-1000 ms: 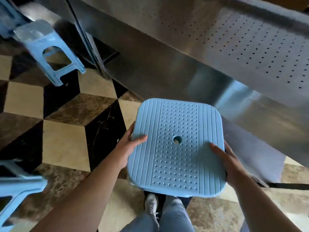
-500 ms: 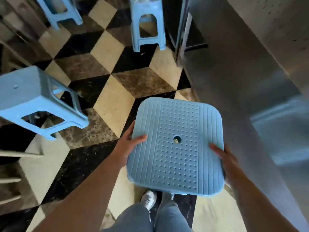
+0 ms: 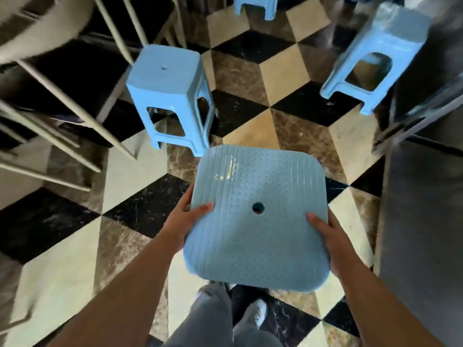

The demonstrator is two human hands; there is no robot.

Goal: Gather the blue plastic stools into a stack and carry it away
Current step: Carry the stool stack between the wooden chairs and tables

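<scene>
I carry a blue plastic stool [image 3: 255, 216] in front of me, seat up, its dotted top with a centre hole facing the camera. My left hand [image 3: 186, 219] grips its left edge, thumb on the seat. My right hand [image 3: 328, 236] grips the right edge, thumb on top as well. What hangs under the seat is hidden. A second blue stool [image 3: 170, 96] stands on the floor just ahead of it. A third blue stool [image 3: 375, 53] stands at the upper right, and a fourth blue stool [image 3: 255, 6] shows at the top edge.
Pale metal chair or table legs [image 3: 75, 108] crowd the left side. A grey steel counter [image 3: 423, 209] walls the right side. The checkered marble floor [image 3: 288, 101] runs between them. My legs and shoes [image 3: 250, 311] are below the stool.
The view has swung left, away from the steel counter, while my hands keep the same grip on the stool. The floor stools now lie straight ahead and closer.
</scene>
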